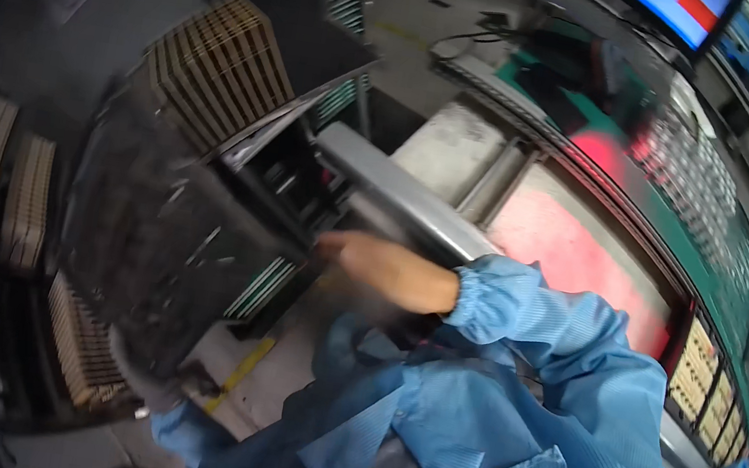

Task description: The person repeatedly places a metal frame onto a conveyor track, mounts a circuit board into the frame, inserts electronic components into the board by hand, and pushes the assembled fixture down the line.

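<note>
A large dark flat tray (164, 246), blurred by motion, tilts in front of me at the left. My left hand (147, 382) grips its lower corner, with a blue sleeve behind it. My right hand (384, 269) reaches leftward from a blue smock sleeve, and its fingertips are at the tray's right edge. The blur hides whether those fingers hold the tray. More tan slotted trays (81, 350) lie stacked under the dark tray.
A rack of stacked tan-and-black trays (220, 66) stands behind. More tray stacks (10, 180) are at far left. A grey metal rail (400, 194) runs past a red-lit surface (565, 253). Tan parts trays (702, 375) sit right, a screen (684, 9) above, yellow floor tape (243, 369) below.
</note>
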Demonstrator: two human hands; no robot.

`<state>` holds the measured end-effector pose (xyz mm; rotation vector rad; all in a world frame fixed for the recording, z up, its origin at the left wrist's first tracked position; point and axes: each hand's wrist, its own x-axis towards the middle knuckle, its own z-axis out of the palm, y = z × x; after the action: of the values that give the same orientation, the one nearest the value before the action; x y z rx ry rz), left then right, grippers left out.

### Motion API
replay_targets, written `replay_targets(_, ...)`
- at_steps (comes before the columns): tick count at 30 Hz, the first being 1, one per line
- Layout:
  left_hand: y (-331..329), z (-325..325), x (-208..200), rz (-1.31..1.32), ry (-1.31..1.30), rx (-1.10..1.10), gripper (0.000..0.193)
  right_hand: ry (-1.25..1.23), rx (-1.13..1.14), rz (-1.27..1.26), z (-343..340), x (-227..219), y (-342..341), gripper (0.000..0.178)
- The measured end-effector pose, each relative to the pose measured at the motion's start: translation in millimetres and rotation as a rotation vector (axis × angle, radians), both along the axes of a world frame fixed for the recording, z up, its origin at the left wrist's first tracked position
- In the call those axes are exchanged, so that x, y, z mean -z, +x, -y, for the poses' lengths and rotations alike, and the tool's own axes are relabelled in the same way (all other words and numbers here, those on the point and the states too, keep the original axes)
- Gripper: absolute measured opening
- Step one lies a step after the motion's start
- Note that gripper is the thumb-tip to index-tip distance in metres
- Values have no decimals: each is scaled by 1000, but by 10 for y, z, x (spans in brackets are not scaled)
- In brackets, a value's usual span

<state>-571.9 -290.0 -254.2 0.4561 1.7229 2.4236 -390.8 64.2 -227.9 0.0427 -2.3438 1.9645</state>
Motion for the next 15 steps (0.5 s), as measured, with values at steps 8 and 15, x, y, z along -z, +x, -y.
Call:
replay_targets(8, 110, -1375, -248, 110, 142, 510, 43, -371, 481, -204, -538, -320, 491, 83)
replay_targets(15, 149, -2808, -290, -9, -226, 951, 36, -597, 872, -105, -934, 128, 1352, 79)
